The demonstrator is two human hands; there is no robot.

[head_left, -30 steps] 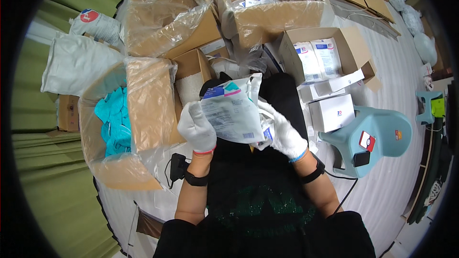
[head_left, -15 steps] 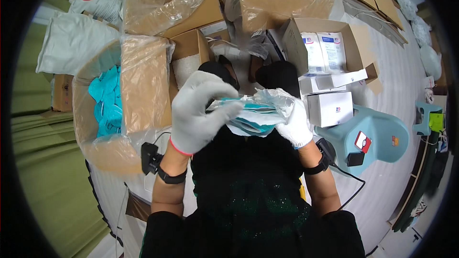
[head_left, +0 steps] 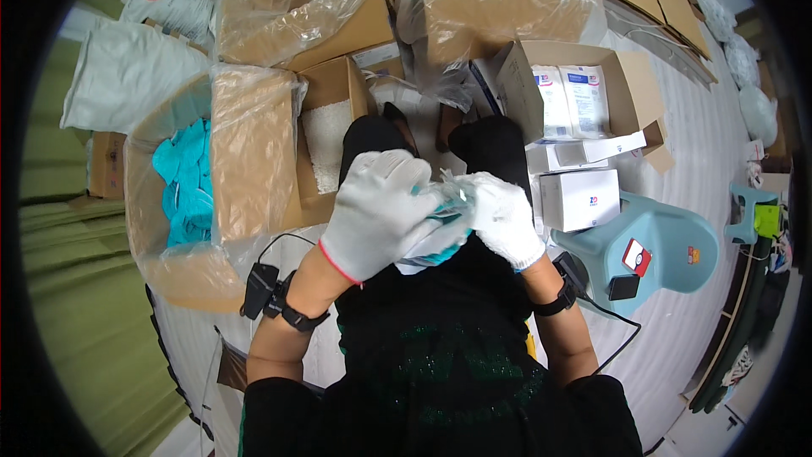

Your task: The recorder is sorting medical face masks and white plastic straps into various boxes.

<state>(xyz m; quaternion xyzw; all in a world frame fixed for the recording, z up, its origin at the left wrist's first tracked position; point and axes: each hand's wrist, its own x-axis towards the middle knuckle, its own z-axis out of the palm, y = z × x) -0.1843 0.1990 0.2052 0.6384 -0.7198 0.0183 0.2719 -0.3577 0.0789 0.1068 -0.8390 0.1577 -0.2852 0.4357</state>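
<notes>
Both hands wear white knit gloves and meet over my lap. My left hand (head_left: 381, 216) is closed on the left side of a clear plastic bag (head_left: 458, 195), its fingers curled at the edge. My right hand (head_left: 506, 222) pinches the bag's right side near the top. Inside the bag is a stack of thin teal and white folded pieces (head_left: 441, 247), partly hidden by the gloves. Similar loose teal pieces (head_left: 188, 182) fill a plastic-lined carton (head_left: 254, 144) to my left.
At the right, an open carton (head_left: 630, 89) holds white packets (head_left: 584, 101). Below it stand small white boxes (head_left: 584, 200) and a light-blue plastic stool (head_left: 677, 241) with a black and a red item. More plastic-lined cartons (head_left: 516, 21) stand ahead, and white sacks (head_left: 135, 76) lie far left.
My left hand has moved right and closed on the bag, where before its fingers were spread at the bag's side. The right hand has shifted slightly left, and the stack is now more covered.
</notes>
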